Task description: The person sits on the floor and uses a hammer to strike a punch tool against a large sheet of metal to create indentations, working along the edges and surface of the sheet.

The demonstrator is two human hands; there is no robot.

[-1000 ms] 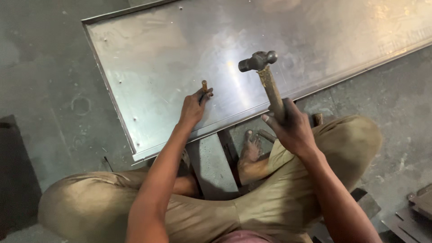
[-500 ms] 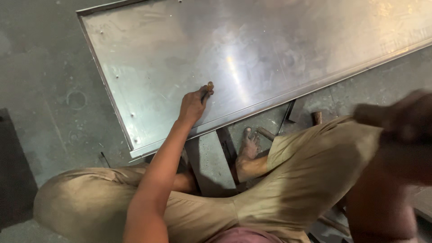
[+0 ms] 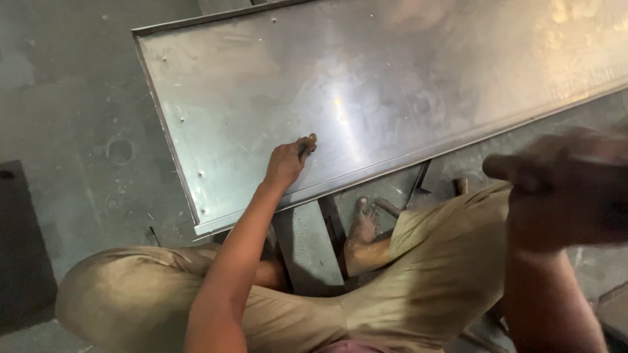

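Down low, left hand fingers pinch one punch on one metal sheet; right hand blurred, grip unreadable

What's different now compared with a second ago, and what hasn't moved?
The right hand has swung up and back toward the camera; it now looms large and blurred at the right, and the hammer it held over the metal sheet a second ago can no longer be made out. The left hand stays put, pinching a small punch upright against the sheet. The sheet itself has not shifted.
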